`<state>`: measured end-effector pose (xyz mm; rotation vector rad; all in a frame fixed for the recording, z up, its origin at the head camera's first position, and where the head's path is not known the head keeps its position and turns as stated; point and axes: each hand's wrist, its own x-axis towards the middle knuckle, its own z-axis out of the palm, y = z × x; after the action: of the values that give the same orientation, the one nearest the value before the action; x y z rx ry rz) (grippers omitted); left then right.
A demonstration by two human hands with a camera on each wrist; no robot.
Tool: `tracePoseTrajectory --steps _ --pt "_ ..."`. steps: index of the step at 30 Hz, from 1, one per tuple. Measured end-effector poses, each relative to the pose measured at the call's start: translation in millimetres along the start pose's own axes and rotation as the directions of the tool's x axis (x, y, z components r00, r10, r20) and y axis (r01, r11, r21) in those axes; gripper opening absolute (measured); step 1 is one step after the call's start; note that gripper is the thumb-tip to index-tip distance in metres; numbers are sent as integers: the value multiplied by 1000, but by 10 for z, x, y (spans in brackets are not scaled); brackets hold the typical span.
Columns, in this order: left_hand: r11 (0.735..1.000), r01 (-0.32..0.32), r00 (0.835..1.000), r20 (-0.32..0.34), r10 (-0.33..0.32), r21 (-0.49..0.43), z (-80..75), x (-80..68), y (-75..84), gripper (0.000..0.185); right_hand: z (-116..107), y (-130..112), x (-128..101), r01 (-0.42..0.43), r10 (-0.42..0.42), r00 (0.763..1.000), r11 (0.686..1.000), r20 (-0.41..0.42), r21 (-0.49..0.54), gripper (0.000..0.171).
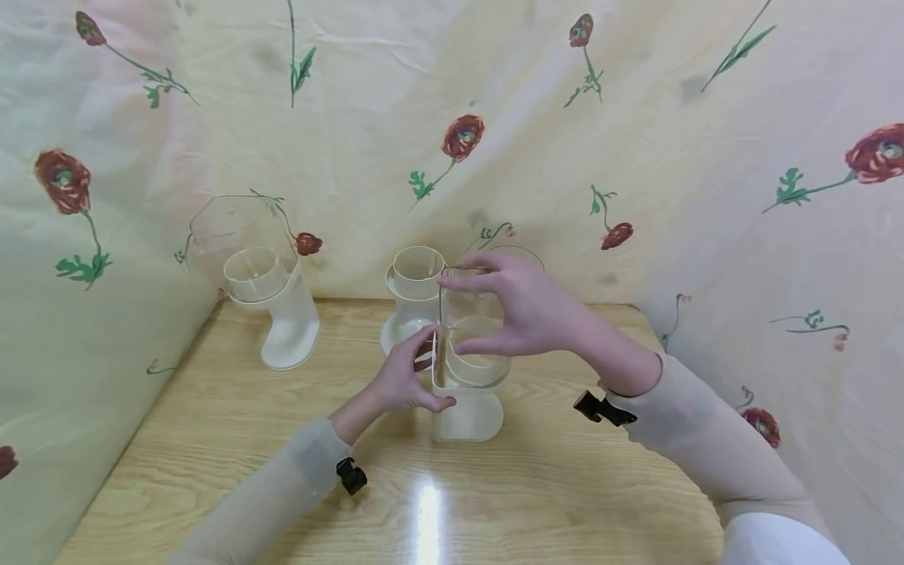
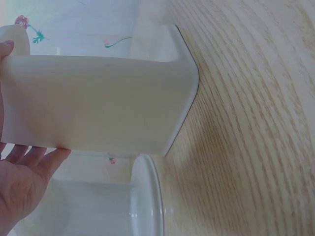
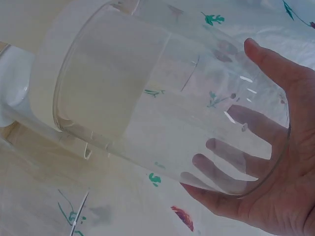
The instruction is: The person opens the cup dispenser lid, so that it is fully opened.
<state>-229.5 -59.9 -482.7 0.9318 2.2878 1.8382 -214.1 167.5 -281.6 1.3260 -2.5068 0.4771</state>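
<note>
Sleeved forearms reach over the light wooden table (image 1: pixel 212 424), draped behind with flowered cream cloth (image 1: pixel 636 157). Two more cream stands with cups sit behind: one (image 1: pixel 271 306) far left with a clear hood, one (image 1: pixel 413 302) just behind the hands. Mid-table stands the upright cream plastic base (image 1: pixel 468 412), long axis vertical, carrying a clear plastic cylinder (image 1: pixel 472 333) open upward. Right hand (image 1: pixel 526 310) grasps the cylinder, fingers wrapped around it; left hand (image 1: pixel 402 377) grips the base's side.

A second clear-topped white container (image 1: pixel 271 294) stands left on the wooden table (image 1: pixel 565 486), floral cloth (image 1: pixel 706 196) behind
</note>
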Motion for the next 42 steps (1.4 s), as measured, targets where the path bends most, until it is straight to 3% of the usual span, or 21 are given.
tracePoseTrajectory --steps 5,8,12,16,19,21,27,35,42 --pt "1000 14 1000 -20 -14 -11 12 -18 -34 98 13 39 -22 -22 23 1000 998 -13 61 89" --pt "1000 4 1000 -26 -5 -15 42 -2 -43 90 75 136 -187 -81 100 992 970 -71 228 103" --pt "1000 -6 1000 -18 6 -23 91 29 -46 85 342 313 -549 -110 220 964 842 -149 528 123" --pt "1000 -1 1000 -24 0 -16 110 33 -49 79 679 397 -795 -86 288 943 699 -169 710 124" --pt "1000 -3 999 -38 3 -5 101 25 -45 75 790 399 -820 -74 326 928 633 -179 771 116" --pt "1000 -2 999 -45 1 -14 89 11 -48 80 800 386 -800 -71 341 922 612 -183 787 113" --pt "1000 -7 999 -44 5 -30 54 -22 -52 103 744 339 -736 -143 367 921 632 -132 762 112" --pt "1000 -24 999 -33 24 11 43 -4 -35 96 719 311 -739 -175 386 913 658 -129 732 114" --pt "1000 -18 999 -33 18 -6 41 -11 -23 97 721 390 -667 -132 339 930 668 -142 732 106"
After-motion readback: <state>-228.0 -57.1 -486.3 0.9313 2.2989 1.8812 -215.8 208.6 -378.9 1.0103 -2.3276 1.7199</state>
